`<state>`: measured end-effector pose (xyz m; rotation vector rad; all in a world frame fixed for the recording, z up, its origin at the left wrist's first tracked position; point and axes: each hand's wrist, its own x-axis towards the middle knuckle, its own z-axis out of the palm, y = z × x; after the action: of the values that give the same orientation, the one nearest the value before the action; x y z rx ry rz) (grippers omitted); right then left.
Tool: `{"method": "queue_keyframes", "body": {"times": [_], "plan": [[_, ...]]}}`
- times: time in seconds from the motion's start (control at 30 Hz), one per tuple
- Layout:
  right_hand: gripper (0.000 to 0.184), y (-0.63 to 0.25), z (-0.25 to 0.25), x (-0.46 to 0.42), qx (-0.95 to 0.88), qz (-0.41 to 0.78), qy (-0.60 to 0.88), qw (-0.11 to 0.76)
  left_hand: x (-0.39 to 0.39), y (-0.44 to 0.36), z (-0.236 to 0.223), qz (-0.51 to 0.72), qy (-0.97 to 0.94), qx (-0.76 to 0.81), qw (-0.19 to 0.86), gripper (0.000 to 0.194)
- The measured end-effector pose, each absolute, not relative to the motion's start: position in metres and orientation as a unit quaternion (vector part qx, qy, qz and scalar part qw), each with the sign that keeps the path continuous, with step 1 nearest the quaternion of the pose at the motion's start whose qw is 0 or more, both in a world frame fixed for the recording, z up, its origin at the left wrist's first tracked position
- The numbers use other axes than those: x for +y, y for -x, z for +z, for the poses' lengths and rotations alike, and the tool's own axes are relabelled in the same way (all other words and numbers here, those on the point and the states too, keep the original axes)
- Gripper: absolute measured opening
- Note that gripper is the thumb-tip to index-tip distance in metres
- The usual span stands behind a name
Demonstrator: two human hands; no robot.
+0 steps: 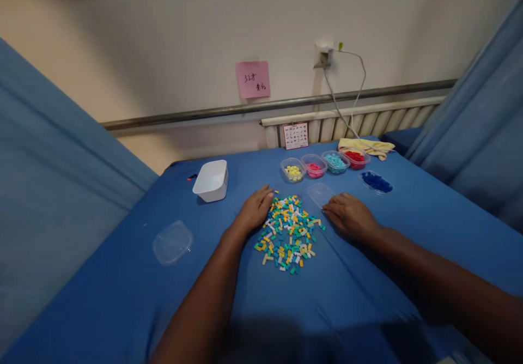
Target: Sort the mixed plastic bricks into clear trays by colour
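Observation:
My left hand [255, 210] rests at the upper left edge of a loose pile of small plastic bricks [289, 233], its fingers loosely curved and lying on the cloth beside them. Yellow, white, green and teal bricks are mixed in this pile. To the right of it, my right hand [349, 215] has its fingers closed at the near right edge of a clear plastic container [320, 194], which looks empty. Just beyond my left fingertips lies a single yellow brick [277, 192].
Behind the pile stand clear tubs of yellow [293, 172], pink [314, 168], light blue [336, 162] and red bricks [355, 159]. A dark blue tub [376, 182] sits at right. Leftward are a white bin [212, 181] and clear lid [172, 242]. A yellow cloth [365, 147] lies behind.

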<state>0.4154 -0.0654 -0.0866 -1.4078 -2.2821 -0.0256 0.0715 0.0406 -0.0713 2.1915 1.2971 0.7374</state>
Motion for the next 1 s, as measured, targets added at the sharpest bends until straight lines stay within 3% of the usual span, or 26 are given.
{"method": "queue_keyframes", "body": {"times": [0.17,0.33,0.43,0.63,0.87,1.0], "plan": [[0.046,-0.364,-0.073,-0.05,-0.829,0.024,0.476,0.294,0.031,-0.081,-0.072,0.189,-0.856,0.419,0.236,0.057],[0.074,-0.309,-0.08,-0.037,-0.824,0.138,0.497,0.232,0.023,-0.079,-0.063,0.256,-0.857,0.309,0.324,0.043],[0.083,-0.296,-0.085,-0.038,-0.817,0.172,0.511,0.203,0.021,-0.077,-0.066,0.297,-0.817,0.335,0.364,0.041],[0.093,-0.287,-0.079,-0.048,-0.829,0.196,0.496,0.169,0.018,-0.077,-0.069,0.357,-0.748,0.443,0.342,0.055],[0.102,-0.271,-0.064,-0.051,-0.838,0.212,0.488,0.122,-0.015,-0.08,-0.048,0.196,-0.81,0.418,0.362,0.086],[0.103,-0.263,-0.055,-0.07,-0.851,0.216,0.461,0.126,-0.043,-0.074,-0.034,0.095,-0.823,0.456,0.325,0.086]]}}
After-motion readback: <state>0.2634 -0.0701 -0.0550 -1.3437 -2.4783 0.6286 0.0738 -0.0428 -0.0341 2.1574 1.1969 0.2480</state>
